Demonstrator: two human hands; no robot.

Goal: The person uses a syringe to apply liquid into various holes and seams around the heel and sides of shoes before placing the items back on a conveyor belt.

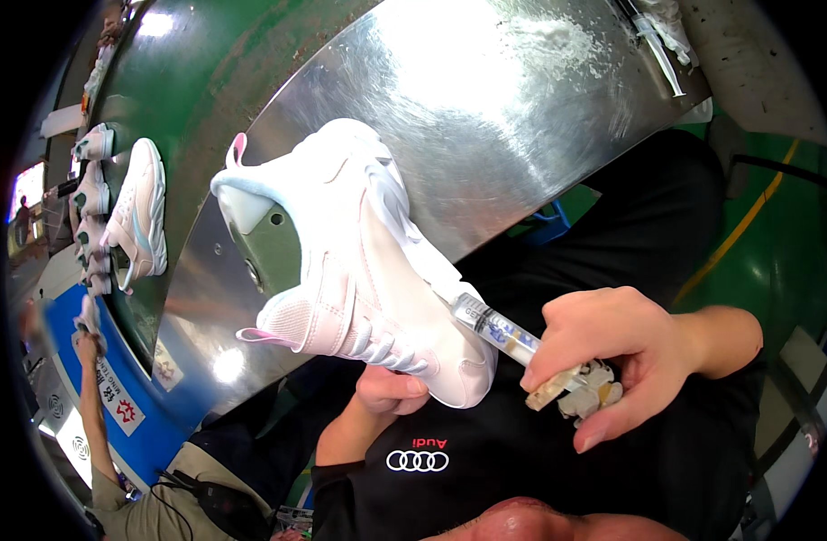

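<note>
- Pale pink and white, the shoe (386, 270) is tilting over the metal table's (512, 203) near edge, its toe pointing toward you.
- To the shoe's right, your right hand (634, 347) is gripping a clear syringe (502, 329), fingers closing around its crusted rear end; the tip is meeting, or nearly meeting, the sole edge near the toe.
- Below the shoe's laces, your left hand (383, 391) is steadying it; the thumb is showing, but how far the hidden fingers are closing cannot be told.
- Left of the shoe, a similar shoe (141, 212) is standing.
- Seemingly, you are applying fluid along the sole seam; the next move is probably calling for light, even plunger pressure and a tip following that seam.
</note>
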